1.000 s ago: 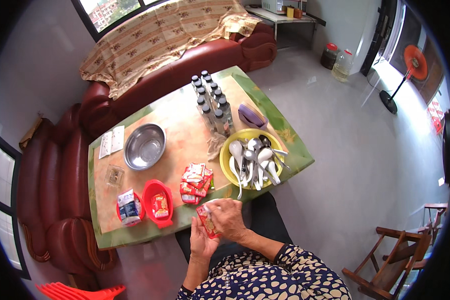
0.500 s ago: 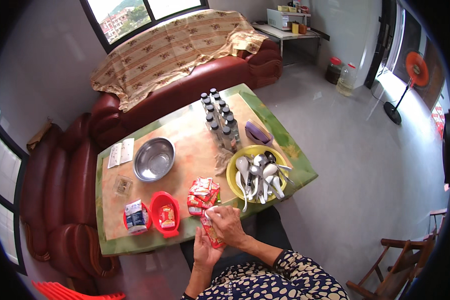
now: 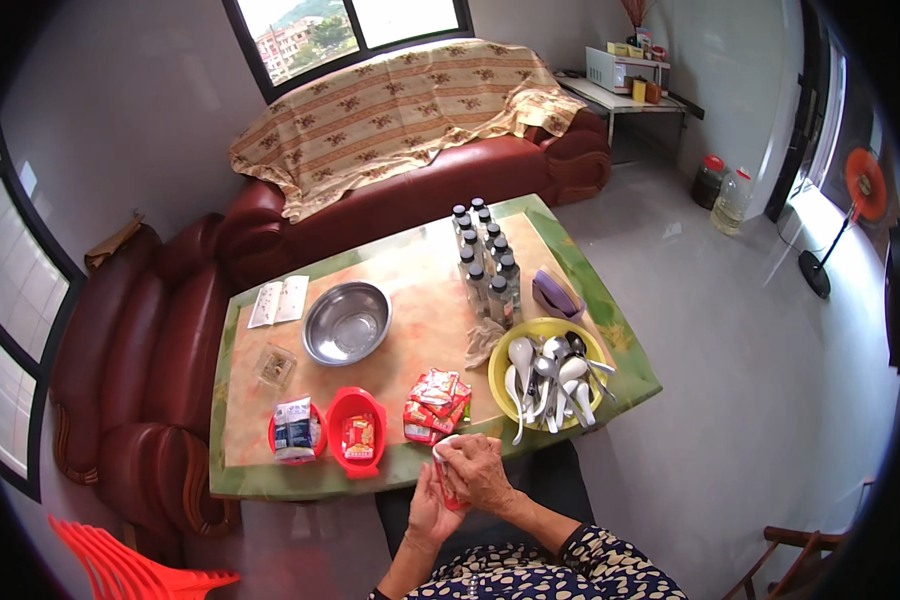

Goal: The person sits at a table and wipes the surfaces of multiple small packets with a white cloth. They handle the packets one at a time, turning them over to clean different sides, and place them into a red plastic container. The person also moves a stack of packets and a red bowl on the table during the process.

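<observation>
My left hand (image 3: 430, 514) holds a small red packet (image 3: 450, 491) just off the table's near edge. Across its face lies my right hand (image 3: 482, 476), fingers bent round a white wad (image 3: 444, 446), which looks like tissue or cloth. Much of the packet is hidden by the fingers. Just beyond my hands is a loose pile of similar red packets (image 3: 436, 396). To their left, another red packet (image 3: 358, 436) lies in a red plastic basket (image 3: 377, 412). A blue and white packet (image 3: 293, 430) rests in a second red container (image 3: 318, 455).
A yellow basin (image 3: 500, 395) of spoons stands at right, before a purple holder (image 3: 556, 295) and several dark-capped bottles (image 3: 498, 290). A steel bowl (image 3: 347, 322), clear box (image 3: 275, 367) and open booklet (image 3: 278, 301) occupy the left. A red stool (image 3: 135, 570) is lower left.
My view has shifted, so the scene sits further right and lower. My right hand and the white wad have moved slightly over the packet, which stays in my left hand.
</observation>
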The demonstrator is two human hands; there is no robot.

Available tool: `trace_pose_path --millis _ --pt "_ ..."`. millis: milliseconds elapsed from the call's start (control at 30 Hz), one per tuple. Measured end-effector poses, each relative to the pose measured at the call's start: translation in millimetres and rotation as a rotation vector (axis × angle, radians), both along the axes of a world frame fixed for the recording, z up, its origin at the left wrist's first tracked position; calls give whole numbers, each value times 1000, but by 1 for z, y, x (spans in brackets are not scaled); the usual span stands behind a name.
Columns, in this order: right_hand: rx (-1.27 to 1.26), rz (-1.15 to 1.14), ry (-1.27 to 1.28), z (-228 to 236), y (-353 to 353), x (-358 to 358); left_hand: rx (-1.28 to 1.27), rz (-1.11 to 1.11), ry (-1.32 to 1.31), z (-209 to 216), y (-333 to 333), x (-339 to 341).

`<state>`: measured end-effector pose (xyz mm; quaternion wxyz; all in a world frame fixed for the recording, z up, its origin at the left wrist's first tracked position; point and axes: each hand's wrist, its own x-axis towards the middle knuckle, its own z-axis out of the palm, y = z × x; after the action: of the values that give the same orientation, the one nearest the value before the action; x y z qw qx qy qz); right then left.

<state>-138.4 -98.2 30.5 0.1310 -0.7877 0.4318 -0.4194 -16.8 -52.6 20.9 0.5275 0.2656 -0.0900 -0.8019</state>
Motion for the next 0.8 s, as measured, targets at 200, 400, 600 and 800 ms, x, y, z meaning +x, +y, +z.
trace_pose_path --millis 200,400,600,800 --pt "-23 -122 108 -8 1 13 16 72 15 1 -1 3" --pt "-28 -21 52 -9 5 14 10 129 21 -12 -5 0" --pt "42 -207 118 -10 0 7 -15 128 91 -7 -3 8" --pt "-7 -46 25 -12 7 21 -4 155 58 -25 -5 3"
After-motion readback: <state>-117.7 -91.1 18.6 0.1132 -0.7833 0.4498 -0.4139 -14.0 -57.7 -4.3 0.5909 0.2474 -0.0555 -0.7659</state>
